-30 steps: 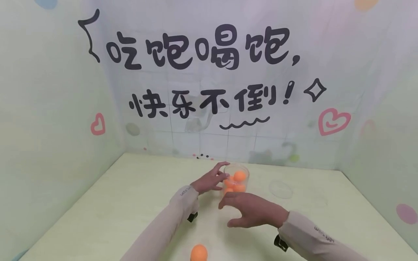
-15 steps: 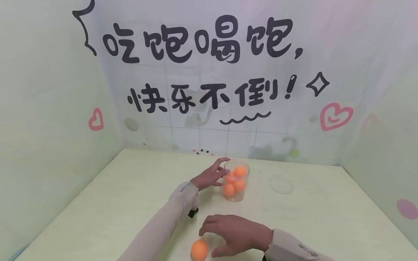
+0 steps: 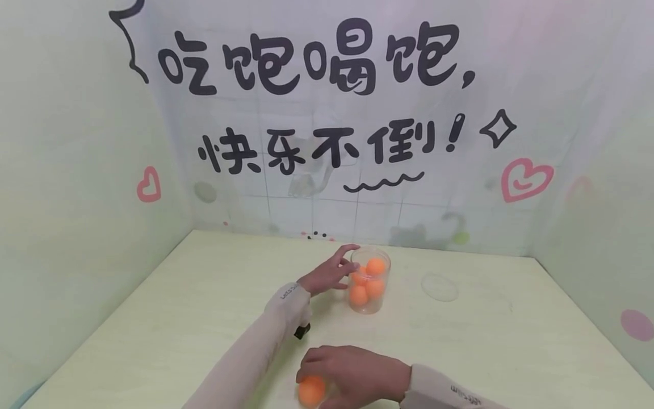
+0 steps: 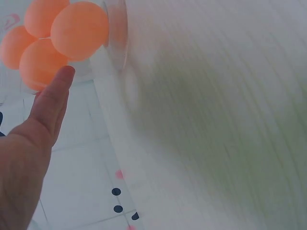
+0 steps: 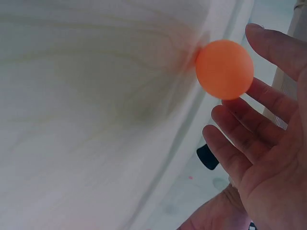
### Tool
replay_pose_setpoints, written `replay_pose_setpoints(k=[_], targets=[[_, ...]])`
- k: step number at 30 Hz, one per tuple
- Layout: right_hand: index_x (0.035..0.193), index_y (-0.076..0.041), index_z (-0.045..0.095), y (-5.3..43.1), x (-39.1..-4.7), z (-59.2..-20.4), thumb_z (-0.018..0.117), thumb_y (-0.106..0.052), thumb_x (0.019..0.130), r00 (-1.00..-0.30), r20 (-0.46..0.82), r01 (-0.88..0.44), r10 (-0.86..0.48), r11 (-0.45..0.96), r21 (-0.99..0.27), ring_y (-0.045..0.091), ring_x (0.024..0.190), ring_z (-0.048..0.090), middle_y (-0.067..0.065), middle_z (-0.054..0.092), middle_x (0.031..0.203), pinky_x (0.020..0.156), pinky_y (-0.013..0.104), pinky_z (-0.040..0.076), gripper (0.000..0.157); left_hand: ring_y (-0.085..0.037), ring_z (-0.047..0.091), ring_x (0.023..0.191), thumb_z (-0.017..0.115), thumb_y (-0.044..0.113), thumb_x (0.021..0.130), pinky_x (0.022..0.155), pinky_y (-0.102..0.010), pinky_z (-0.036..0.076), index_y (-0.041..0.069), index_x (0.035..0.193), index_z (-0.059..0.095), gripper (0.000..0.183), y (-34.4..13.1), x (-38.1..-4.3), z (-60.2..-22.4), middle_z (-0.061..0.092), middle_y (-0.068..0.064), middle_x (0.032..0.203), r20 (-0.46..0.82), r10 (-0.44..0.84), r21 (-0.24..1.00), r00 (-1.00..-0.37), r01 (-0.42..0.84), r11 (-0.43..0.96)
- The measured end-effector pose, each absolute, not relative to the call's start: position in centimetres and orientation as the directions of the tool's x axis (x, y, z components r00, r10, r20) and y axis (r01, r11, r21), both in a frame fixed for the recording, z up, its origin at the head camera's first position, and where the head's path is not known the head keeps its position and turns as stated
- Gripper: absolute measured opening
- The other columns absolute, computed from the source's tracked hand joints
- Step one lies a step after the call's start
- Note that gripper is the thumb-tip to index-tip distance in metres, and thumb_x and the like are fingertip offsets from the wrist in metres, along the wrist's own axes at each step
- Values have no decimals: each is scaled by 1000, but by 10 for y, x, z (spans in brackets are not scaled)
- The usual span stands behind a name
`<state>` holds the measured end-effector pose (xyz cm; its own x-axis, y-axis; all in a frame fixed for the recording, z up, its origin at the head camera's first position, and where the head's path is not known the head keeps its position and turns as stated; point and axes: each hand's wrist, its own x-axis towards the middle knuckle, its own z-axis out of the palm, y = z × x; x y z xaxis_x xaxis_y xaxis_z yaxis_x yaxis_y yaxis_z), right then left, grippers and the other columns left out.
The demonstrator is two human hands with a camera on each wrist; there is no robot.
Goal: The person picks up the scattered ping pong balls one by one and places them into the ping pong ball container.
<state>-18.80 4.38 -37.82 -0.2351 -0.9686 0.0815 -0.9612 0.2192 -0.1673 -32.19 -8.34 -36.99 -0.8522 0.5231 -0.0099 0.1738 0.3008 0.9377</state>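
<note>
A clear plastic jar [image 3: 367, 310] with several orange balls [image 3: 375, 287] inside stands upright toward the back of the table. My left hand [image 3: 325, 276] is at its left side, fingers spread and fingertips at the wall near the rim. In the left wrist view a straight digit [image 4: 50, 103] lies along the jar, overlapping the balls. Nearer the front, my right hand [image 3: 355, 372] is over a loose orange ball [image 3: 310, 392], which looks like a ping-pong ball. The right wrist view has this ball [image 5: 224, 69] between the spread thumb and loosely bent fingers, the thumb standing apart from it.
A thin clear round lid [image 3: 440, 287] lies flat on the pale table [image 3: 485, 341], right of the jar. A printed cloth backdrop [image 3: 306, 216] rises behind the table's back edge, with more cloth at both sides.
My right hand has come from beside the jar toward the front left and down over the loose ball. The left hand stays at the jar. The head view has tilted down slightly.
</note>
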Motion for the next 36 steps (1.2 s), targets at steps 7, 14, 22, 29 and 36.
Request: replay_pose_setpoints(k=[7, 14, 22, 29, 36], targets=[[113, -23, 53, 39, -185, -380, 60, -38, 83, -206, 46, -972, -977, 199, -122, -2, 100, 47, -11, 50, 111, 83, 5, 36, 34, -24, 48, 111, 44, 37, 93, 85, -42, 49, 32, 137, 22, 50, -83, -326, -367, 42, -14, 116, -6, 517, 934, -856, 180, 309], [110, -24, 56, 37, -186, -382, 63, -29, 82, -209, 29, -973, -978, 204, -110, -3, 95, 47, -12, 51, 107, 79, 4, 37, 29, -24, 48, 111, 44, 35, 93, 85, -41, 49, 31, 137, 22, 49, -83, -328, -366, 42, -15, 116, -6, 503, 933, -864, 176, 314], [109, -25, 57, 39, -187, -385, 64, -26, 81, -243, 10, -961, -970, 239, -136, -4, 93, 47, -14, 52, 106, 76, 4, 37, 29, -25, 47, 113, 43, 32, 94, 85, -41, 49, 31, 137, 21, 48, -83, -326, -368, 42, -15, 116, -11, 504, 936, -863, 168, 309], [108, -23, 58, 41, -188, -383, 65, -26, 80, -237, 35, -966, -971, 232, -117, -4, 93, 49, -12, 53, 105, 77, 5, 39, 29, -25, 47, 112, 41, 32, 95, 83, -41, 50, 30, 138, 20, 48, -82, -325, -370, 42, -15, 118, -22, 503, 930, -864, 167, 327], [105, -21, 59, 47, -195, -378, 68, -24, 77, -255, 72, -964, -964, 248, -95, -3, 92, 50, -12, 53, 102, 77, 6, 40, 29, -23, 48, 111, 43, 34, 94, 84, -40, 50, 31, 137, 22, 49, -81, -326, -370, 43, -14, 117, -25, 502, 932, -865, 162, 325]])
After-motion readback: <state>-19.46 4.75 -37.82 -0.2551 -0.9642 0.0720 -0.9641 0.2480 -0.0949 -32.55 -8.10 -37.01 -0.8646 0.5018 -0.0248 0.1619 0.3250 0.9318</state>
